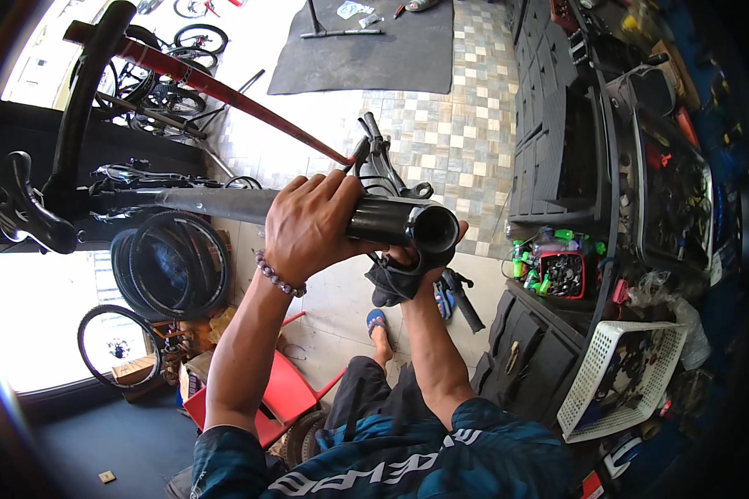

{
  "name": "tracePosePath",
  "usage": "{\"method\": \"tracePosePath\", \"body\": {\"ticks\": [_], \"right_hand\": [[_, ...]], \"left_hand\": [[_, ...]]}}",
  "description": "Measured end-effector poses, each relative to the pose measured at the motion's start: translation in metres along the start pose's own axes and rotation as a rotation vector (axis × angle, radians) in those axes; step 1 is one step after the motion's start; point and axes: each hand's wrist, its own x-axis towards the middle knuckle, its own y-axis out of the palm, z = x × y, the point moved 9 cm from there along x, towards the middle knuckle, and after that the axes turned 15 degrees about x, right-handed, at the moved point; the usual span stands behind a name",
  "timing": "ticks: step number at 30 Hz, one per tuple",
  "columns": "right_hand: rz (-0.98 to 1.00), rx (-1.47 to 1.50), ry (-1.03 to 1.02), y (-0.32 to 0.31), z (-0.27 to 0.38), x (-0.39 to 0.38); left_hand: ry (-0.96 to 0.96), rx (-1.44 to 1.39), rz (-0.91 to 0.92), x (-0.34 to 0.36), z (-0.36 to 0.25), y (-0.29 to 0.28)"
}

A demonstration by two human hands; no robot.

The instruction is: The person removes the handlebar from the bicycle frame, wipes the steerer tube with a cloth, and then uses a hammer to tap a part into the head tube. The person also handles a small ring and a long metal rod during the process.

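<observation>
A dark bicycle frame tube (pixel 216 200) runs across in front of me from the left. It ends in a glossy black head tube whose round open end (pixel 435 229) faces me. My left hand (pixel 312 218) is wrapped over the tube just behind that end, fingers closed on top. Beneath the open end, my right hand (pixel 431 268) presses a black cloth (pixel 391 283) against the underside of the head tube; its fingers are partly hidden by tube and cloth. A long red tube (pixel 225 96) slants from the upper left toward my left hand.
Handlebars (pixel 379 154) are just beyond the head tube. Wheels and tyres (pixel 173 262) lean at the left, near a red chair (pixel 287 391). Along the right stand dark cabinets (pixel 549 158), a red bin (pixel 563 274) and a white basket (pixel 570 407). A grey mat (pixel 362 62) lies ahead.
</observation>
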Motion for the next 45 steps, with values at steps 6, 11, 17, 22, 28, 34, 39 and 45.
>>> {"method": "tracePosePath", "body": {"ticks": [6, 11, 17, 22, 28, 34, 39, 45], "right_hand": [[-0.116, -0.123, 0.018, -0.006, 0.005, -0.002], [-0.632, -0.614, -0.268, -0.019, 0.051, -0.034], [-0.403, -0.876, -0.191, -0.013, 0.065, -0.047], [-0.577, -1.381, -0.358, -0.011, 0.087, -0.078], [-0.664, -1.680, -0.176, -0.010, 0.069, -0.072], [-0.461, -2.002, -0.115, -0.004, 0.053, -0.063], [-0.307, -2.001, -0.024, -0.018, 0.044, -0.062], [-0.758, -1.438, 0.027, -0.049, 0.057, -0.078]], "left_hand": [[-0.002, 0.013, 0.014, -0.005, 0.003, 0.005], [-0.016, -0.001, 0.038, -0.010, 0.004, 0.009], [-0.017, -0.033, -0.044, -0.010, 0.003, 0.002], [-0.022, -0.012, 0.032, -0.010, 0.002, 0.007], [-0.043, -0.004, 0.035, -0.007, 0.000, 0.012], [0.003, 0.025, 0.026, -0.003, -0.005, 0.011], [-0.003, 0.039, 0.027, 0.001, -0.008, 0.014], [0.019, 0.046, 0.002, 0.003, -0.012, 0.014]]}}
